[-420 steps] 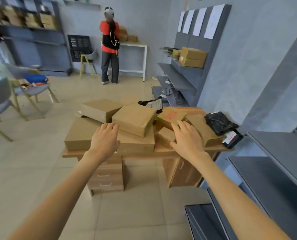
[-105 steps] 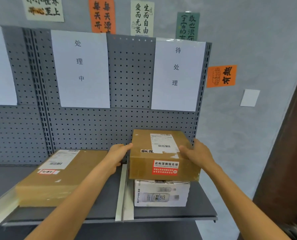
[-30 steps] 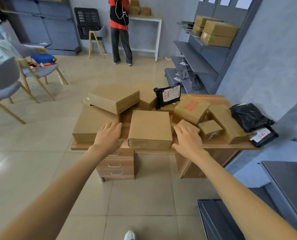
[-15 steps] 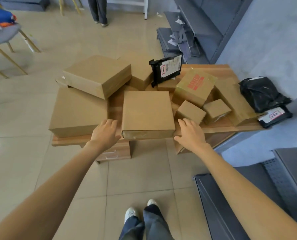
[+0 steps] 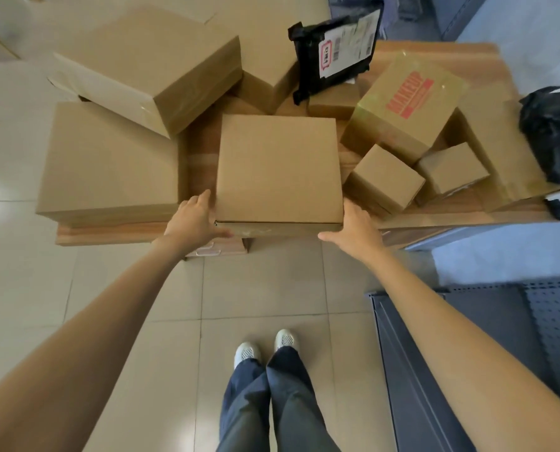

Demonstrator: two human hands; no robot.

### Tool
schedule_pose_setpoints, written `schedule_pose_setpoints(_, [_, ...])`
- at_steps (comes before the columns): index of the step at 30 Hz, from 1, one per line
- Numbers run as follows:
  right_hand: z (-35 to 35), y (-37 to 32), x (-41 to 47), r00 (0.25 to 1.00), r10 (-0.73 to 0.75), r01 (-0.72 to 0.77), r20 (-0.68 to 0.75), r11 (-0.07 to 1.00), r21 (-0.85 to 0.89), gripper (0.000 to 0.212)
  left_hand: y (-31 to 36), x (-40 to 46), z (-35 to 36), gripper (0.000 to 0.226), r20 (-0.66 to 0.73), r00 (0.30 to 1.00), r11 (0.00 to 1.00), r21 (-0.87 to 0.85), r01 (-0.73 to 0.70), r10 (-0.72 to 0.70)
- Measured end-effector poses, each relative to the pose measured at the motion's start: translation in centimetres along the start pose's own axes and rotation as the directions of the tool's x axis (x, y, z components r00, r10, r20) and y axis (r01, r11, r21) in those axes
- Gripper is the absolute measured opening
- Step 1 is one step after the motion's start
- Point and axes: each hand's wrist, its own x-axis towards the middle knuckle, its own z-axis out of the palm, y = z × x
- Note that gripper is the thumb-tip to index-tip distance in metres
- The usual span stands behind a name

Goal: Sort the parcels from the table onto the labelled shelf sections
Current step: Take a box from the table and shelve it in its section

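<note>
A flat square cardboard box (image 5: 278,168) lies at the front edge of the wooden table (image 5: 115,234), slightly overhanging it. My left hand (image 5: 195,220) presses against its left front corner, thumb under the front edge. My right hand (image 5: 357,226) clasps the right front corner the same way. Other parcels crowd the table: a large flat box (image 5: 109,161) to the left, a deep box (image 5: 148,63) resting on it, a box with red print (image 5: 406,102) and two small cubes (image 5: 386,177) (image 5: 451,171) to the right.
A black mailer with a white label (image 5: 337,50) leans upright at the back. A black bag (image 5: 556,132) lies at the table's right end. A grey metal shelf base (image 5: 468,353) stands low on the right. My feet rest on tiled floor (image 5: 256,288).
Both hands have closed against the flat box's front corners, thumbs now under its front edge. The view has tilted down and moved closer to the table.
</note>
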Motion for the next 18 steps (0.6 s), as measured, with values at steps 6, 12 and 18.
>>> schedule_pose_setpoints(6, [2.5, 0.9, 2.4, 0.996, 0.079, -0.062, -0.029, 0.928, 0.367, 0.103, 0.0, 1.4, 2.3, 0.101, -0.005, 1.000, 0.965, -0.260, 0.014, -0.016])
schedule_pose_setpoints(12, [2.8, 1.2, 1.9, 0.995, 0.048, 0.000, -0.090, 0.879, 0.477, 0.096, 0.1, 0.7, 2.0, 0.073, -0.095, 0.995, 0.966, -0.257, -0.009, -0.016])
schedule_pose_setpoints(18, [-1.4, 0.0, -0.7, 0.985, -0.038, 0.127, -0.169, 0.822, 0.555, 0.089, 1.4, -1.6, -1.9, 0.068, -0.129, 0.988, 0.927, -0.353, -0.125, 0.084])
